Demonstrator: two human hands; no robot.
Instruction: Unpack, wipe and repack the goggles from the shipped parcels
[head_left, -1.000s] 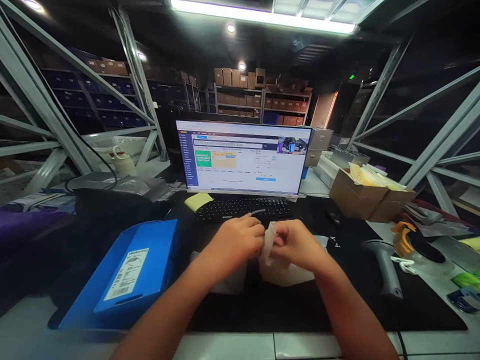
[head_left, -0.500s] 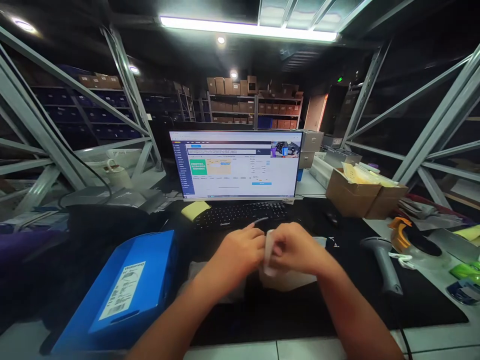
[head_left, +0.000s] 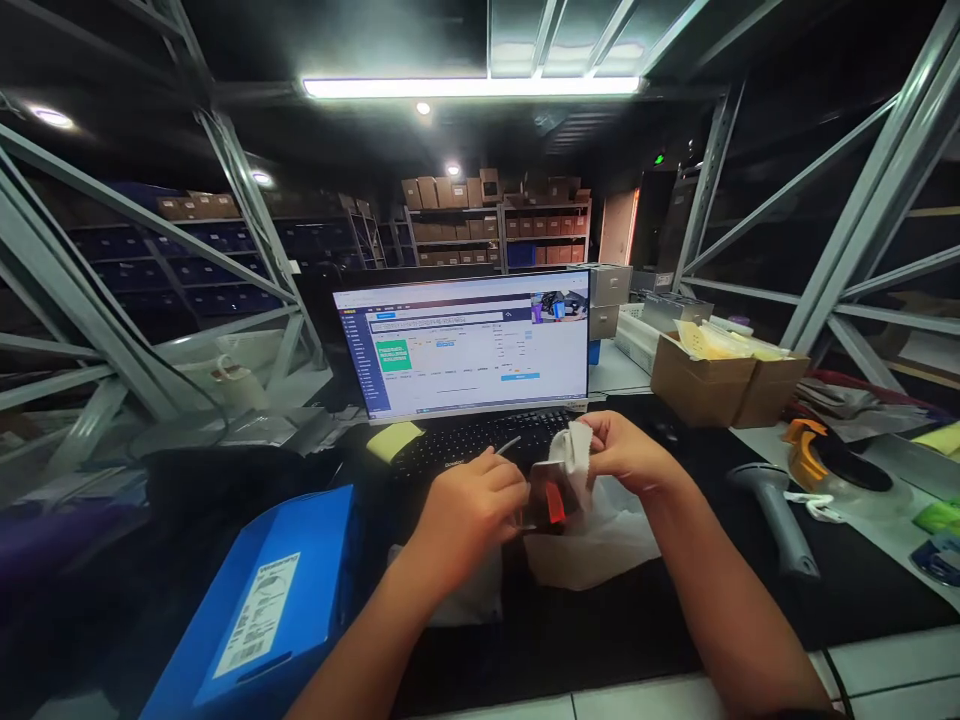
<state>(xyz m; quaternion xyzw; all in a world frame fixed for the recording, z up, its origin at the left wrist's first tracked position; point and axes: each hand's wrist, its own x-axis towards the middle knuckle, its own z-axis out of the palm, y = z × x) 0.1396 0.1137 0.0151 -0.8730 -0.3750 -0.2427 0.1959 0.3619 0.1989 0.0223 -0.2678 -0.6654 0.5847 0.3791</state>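
My left hand [head_left: 469, 510] is closed on a small dark item with a red patch [head_left: 547, 497], held above the black desk mat [head_left: 600, 620]. My right hand [head_left: 626, 455] pinches the crumpled white plastic wrapping [head_left: 576, 455] at the item's top. A flat white bag [head_left: 600, 540] lies on the mat under both hands. Just beyond them are the black keyboard [head_left: 480, 440] and the lit monitor [head_left: 465, 340].
A blue box with a white label [head_left: 262, 600] lies at front left. A handheld scanner [head_left: 772, 500], an orange tape dispenser [head_left: 806, 455] and open cardboard boxes of papers [head_left: 720, 375] stand to the right. A yellow sticky pad [head_left: 394, 438] sits by the keyboard. Steel racking frames both sides.
The hands have moved apart: the right hand lifted the white wrapping up and back, and the dark item with the red patch now shows in the left hand. The head tilted up slightly.
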